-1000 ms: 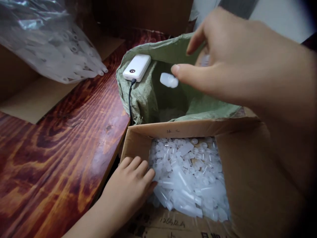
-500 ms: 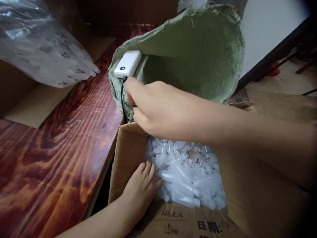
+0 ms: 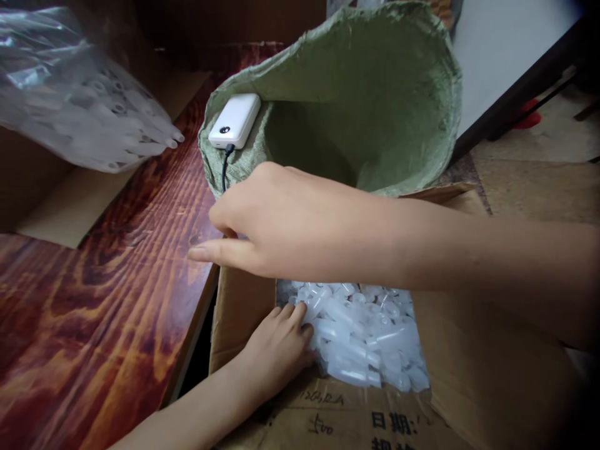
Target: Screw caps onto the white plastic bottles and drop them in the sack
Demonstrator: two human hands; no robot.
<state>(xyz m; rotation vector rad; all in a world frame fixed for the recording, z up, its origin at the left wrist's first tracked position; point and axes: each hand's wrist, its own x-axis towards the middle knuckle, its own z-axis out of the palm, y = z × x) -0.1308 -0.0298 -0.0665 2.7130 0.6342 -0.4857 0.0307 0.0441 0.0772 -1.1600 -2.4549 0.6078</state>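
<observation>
Tabletop filled the lower left, while the right hand at centre and the left hand by plastic pieces hid whether either grip held anything.

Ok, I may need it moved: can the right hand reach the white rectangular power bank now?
Likely yes: the right hand is near, and the power bank, thin black cable attached, lies uncovered on the green woven sack.

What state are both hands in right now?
Left hand: fingers at the plastic pieces; grip cannot be told.
Right hand: thumb apart from bent fingers; whether it holds anything cannot be told.
</observation>
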